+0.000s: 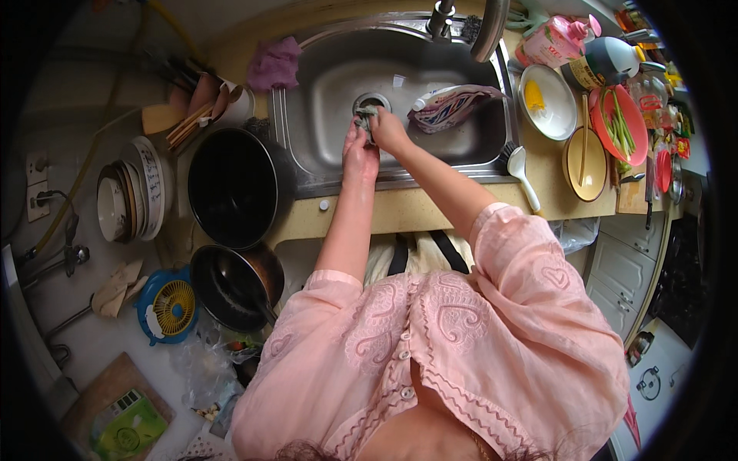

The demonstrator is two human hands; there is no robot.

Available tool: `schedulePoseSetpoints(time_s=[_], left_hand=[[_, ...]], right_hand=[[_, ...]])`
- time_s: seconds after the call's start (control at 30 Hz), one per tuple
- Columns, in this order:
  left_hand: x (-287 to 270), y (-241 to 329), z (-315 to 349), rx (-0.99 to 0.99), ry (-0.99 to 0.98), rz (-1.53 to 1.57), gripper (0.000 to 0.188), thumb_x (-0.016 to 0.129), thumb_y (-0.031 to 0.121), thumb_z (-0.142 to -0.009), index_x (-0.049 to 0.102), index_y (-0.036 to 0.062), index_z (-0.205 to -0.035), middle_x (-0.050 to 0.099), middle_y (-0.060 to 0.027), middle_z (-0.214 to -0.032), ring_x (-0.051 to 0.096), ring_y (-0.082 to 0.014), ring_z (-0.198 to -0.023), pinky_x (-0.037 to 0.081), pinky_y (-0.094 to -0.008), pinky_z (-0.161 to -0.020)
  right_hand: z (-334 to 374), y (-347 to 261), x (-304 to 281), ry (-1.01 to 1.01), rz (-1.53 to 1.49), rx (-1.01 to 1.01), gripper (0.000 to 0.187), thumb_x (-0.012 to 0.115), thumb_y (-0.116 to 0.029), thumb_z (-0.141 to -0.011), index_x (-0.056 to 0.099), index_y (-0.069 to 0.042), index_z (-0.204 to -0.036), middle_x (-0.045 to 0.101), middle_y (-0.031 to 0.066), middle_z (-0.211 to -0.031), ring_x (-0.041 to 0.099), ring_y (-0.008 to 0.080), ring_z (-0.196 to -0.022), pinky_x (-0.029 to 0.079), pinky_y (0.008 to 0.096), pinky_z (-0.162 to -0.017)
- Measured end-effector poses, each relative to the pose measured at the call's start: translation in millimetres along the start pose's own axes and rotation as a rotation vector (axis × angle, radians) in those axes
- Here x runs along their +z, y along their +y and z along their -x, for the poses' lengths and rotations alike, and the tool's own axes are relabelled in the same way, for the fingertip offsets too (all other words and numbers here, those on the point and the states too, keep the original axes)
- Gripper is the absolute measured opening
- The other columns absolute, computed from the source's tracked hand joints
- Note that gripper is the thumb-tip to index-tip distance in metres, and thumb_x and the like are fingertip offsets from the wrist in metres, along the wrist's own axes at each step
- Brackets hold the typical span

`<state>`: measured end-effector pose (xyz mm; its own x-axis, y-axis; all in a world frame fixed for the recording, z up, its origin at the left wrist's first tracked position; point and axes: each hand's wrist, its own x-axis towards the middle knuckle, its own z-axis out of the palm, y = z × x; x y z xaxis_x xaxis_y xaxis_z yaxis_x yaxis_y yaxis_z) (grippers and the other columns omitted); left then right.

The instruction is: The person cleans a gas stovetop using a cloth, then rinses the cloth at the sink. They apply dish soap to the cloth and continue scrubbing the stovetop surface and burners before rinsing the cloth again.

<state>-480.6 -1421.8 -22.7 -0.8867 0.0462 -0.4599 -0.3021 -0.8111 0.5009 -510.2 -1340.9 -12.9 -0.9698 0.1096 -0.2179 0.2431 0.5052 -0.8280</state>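
Steel sink [323, 92]: both hands [374, 138] gripping wadded grey cloth [364, 117] nr round drain [372, 101].

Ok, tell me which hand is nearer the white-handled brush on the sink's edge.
Right. The right hand is over the drain, on the side toward the white-handled brush. The left hand sits beside it, farther from the brush. Both grip a grey cloth.

Scrubber [366, 117] half-hidden between hands
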Motion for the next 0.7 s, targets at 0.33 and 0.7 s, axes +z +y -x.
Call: schedulePoseSetpoints(time_s=[0.33,0.7], left_hand=[[2.6,21.0,-3.8,0.004,-0.018,0.072,0.041,0.033,0.036,-0.091,0.040,0.0117,-0.123,0.043,-0.0091,-0.125,0.039,-0.0223,-0.116,0.031,-0.0388,-0.097],[-12.2,9.4,-9.9,0.000,-0.011,-0.096,0.045,0.037,0.037,-0.089,0.036,0.0132,-0.128,0.033,-0.0051,-0.134,0.034,-0.0215,-0.120,0.029,-0.0371,-0.098]], right_hand=[[43.5,-19.7,20.5,-0.048,-0.102,-0.317,0.039,0.043,-0.011,-0.077,0.046,-0.002,-0.115,0.043,0.0206,-0.122,0.036,0.0356,-0.117,0.028,0.0375,-0.099],[58.8,-20.2,17.3,0.073,-0.012,-0.446,0.044,0.040,-0.018,-0.085,0.036,-0.002,-0.125,0.040,0.0218,-0.125,0.034,0.0317,-0.120,0.027,0.0313,-0.100]])
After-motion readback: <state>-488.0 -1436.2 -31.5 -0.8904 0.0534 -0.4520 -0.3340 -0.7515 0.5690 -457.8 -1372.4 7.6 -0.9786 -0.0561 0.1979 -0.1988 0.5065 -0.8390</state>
